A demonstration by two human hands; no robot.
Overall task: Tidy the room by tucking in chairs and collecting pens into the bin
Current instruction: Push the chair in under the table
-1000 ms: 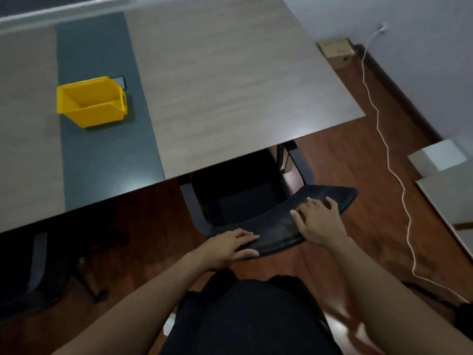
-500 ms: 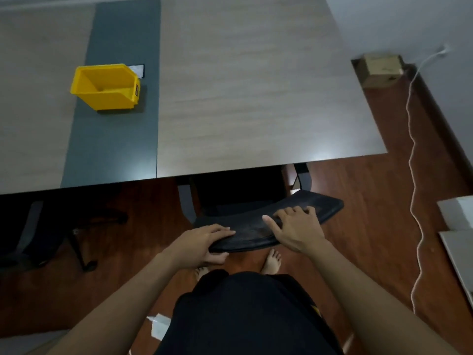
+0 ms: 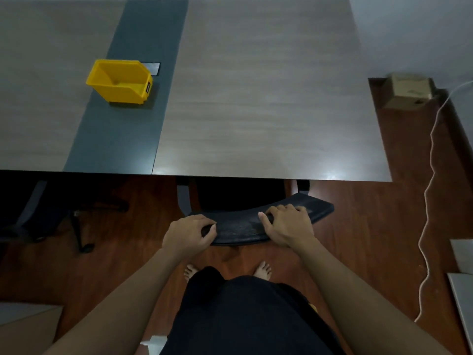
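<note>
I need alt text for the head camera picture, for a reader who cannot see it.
Seen from above, a person's left hand and right hand grip the top of a black chair, its seat partly under a table. A yellow bin stands on the table's grey strip, at left.

Yellow bin (image 3: 120, 82), black chair (image 3: 258, 224), wood-grain table (image 3: 268, 98) with grey stripe (image 3: 133, 111).

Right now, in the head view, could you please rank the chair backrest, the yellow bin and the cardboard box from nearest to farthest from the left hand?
1. Chair backrest: gripped by the left hand.
2. Yellow bin: on the table, ahead and left.
3. Cardboard box: on the floor, far right.
</note>
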